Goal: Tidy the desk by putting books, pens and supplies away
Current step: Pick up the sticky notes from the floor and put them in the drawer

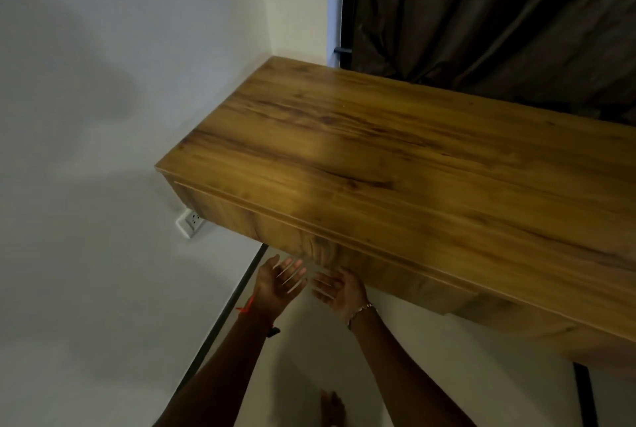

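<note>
With the desk (395, 158) top bare and no books or pens in sight, I held my left hand (278, 280) and right hand (339, 289) open, palms up, empty, just below its drawer front (344, 251), judging an even two-handed pull best.

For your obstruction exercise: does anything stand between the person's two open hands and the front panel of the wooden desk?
Nothing visible does. The left hand and right hand are open, palms up, just below the brown wood-grain desk and its front panel, with only open air between them. Whether fingertips touch the panel cannot be told.
</note>
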Motion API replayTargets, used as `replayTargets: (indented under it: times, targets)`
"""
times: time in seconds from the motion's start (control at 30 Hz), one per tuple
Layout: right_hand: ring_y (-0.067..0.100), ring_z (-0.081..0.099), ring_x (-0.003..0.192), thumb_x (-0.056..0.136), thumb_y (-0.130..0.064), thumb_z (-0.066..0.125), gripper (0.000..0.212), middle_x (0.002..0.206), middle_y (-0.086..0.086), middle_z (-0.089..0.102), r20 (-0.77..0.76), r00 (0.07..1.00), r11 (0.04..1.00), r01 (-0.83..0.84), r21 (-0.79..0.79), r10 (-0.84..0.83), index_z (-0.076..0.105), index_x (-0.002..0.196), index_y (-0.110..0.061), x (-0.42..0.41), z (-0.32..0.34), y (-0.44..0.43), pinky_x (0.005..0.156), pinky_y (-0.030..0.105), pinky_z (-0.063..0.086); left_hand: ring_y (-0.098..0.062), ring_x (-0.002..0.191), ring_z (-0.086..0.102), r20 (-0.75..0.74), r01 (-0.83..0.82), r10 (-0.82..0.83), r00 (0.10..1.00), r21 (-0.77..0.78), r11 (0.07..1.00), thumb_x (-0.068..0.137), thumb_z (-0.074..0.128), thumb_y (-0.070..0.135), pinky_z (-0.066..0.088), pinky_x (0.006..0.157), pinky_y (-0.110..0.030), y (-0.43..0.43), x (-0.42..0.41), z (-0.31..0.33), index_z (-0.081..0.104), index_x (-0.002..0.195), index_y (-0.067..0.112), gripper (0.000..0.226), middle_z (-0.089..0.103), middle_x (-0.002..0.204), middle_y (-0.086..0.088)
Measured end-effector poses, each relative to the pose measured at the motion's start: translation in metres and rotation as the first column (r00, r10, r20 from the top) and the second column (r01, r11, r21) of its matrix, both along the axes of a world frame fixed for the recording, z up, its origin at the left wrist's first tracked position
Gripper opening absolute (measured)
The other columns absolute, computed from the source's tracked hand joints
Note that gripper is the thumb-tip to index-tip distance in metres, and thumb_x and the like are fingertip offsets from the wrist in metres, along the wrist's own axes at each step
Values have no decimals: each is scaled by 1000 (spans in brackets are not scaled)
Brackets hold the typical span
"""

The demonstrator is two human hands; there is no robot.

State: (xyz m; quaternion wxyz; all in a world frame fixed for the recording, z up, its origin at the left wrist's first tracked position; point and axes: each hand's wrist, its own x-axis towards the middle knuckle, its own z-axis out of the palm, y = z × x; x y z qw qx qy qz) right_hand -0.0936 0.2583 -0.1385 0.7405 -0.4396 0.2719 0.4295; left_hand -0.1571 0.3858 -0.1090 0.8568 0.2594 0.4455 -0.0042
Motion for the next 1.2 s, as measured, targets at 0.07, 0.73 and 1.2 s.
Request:
replayTargets:
  times: [0.07,0.73,1.2]
  targets:
    - [30,59,84,98,-25,39,26,94,16,60,-54,997,999,53,7,-53,50,104,-2,0,-11,5,67,42,48,-27,95,60,-25,-5,5,1000,-22,1000,93,45,31,48,85,-39,6,3,-5,58,98,8,27,63,103,-11]
    - [31,52,93,97,-26,32,30,98,16,54,-184,784,784,614,91,-593,52,91,-5,1,-63,54,75,46,44,-37,136,34,-71,71,-81,994,-127,989,94,34,53,32,106,-49,68,42,-61,22,146,8,70,32,149,-18]
    - [27,53,101,95,-15,34,28,100,12,58,-180,761,759,644,96,-624,55,77,-9,8,-62,51,93,51,41,-35,136,34,2,83,-84,996,-177,981,91,32,60,33,100,-51,69,54,-67,25,146,12,74,31,150,-15]
